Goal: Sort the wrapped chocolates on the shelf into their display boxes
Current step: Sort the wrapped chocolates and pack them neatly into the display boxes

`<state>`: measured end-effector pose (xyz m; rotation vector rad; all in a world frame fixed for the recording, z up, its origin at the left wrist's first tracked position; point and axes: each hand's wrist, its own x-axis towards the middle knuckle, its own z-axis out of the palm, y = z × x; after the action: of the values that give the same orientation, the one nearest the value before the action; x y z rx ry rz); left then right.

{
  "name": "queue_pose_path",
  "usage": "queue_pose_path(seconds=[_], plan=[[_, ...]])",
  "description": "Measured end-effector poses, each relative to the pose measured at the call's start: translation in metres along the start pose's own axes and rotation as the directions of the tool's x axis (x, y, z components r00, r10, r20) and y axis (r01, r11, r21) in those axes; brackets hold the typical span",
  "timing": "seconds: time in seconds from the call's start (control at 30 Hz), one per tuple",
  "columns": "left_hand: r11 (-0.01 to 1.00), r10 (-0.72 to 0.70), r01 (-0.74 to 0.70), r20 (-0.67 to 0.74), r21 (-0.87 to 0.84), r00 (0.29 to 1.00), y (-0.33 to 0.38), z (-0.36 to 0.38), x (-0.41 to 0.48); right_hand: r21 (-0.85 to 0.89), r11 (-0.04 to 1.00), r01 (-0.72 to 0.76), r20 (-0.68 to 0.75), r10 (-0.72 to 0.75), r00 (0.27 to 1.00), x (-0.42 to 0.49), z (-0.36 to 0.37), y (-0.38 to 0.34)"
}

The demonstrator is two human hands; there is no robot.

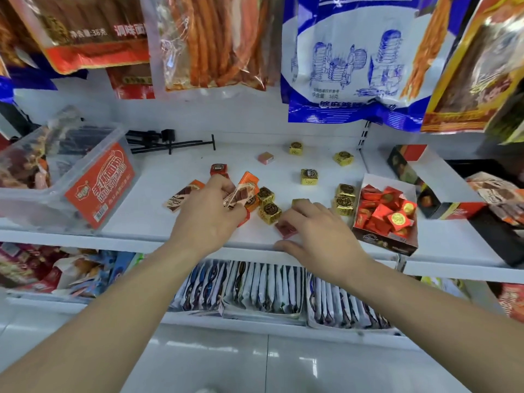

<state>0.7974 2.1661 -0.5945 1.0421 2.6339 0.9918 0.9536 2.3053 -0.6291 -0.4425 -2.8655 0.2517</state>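
Wrapped chocolates lie scattered on the white shelf [158, 219]: several gold cubes [309, 176], an orange bar [184, 195], a red cube [219, 169] and a pink one [266, 158]. My left hand [208, 219] grips a bunch of orange-and-brown wrapped bars [240, 194]. My right hand [320, 236] lies over the shelf's front, fingers curled onto a dark red chocolate [286, 228] and a gold one [299, 202]. To its right stands a white display box [368, 180] holding several red chocolates [381, 215]. A dark display box [408, 171] stands behind it.
A clear plastic tub [71, 177] with a red label sits at the left of the shelf. Black hooks [170, 143] lie at the back. Snack bags [351, 58] hang overhead. Packets [263, 290] fill the shelf below.
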Motion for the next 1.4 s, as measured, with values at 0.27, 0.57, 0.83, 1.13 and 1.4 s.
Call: queue_pose_path(seconds=[0.27, 0.57, 0.83, 1.13, 1.4], plan=[[0.998, 0.068, -0.068, -0.007, -0.01, 0.998, -0.003, 0.002, 0.002, -0.011, 0.997, 0.074, -0.021, -0.074, 0.997, -0.004, -0.001, -0.008], [0.998, 0.065, -0.065, -0.031, -0.005, 0.997, -0.014, -0.01, 0.008, 0.084, 0.995, 0.056, -0.101, -0.048, 0.994, 0.005, -0.023, 0.002], [0.998, -0.012, 0.005, -0.132, -0.055, 0.991, -0.025, -0.008, 0.024, 0.356, 0.933, -0.059, -0.15, 0.119, 0.981, 0.106, -0.013, 0.012], [0.985, -0.088, 0.056, -0.194, -0.164, 0.977, -0.033, -0.007, 0.04, 0.107, 0.974, -0.2, -0.023, 0.203, 0.979, 0.194, 0.028, 0.038], [0.981, -0.11, 0.079, -0.173, -0.176, 0.979, -0.033, -0.005, 0.04, 0.268, 0.958, -0.099, 0.043, 0.091, 0.995, 0.184, 0.035, 0.043]])
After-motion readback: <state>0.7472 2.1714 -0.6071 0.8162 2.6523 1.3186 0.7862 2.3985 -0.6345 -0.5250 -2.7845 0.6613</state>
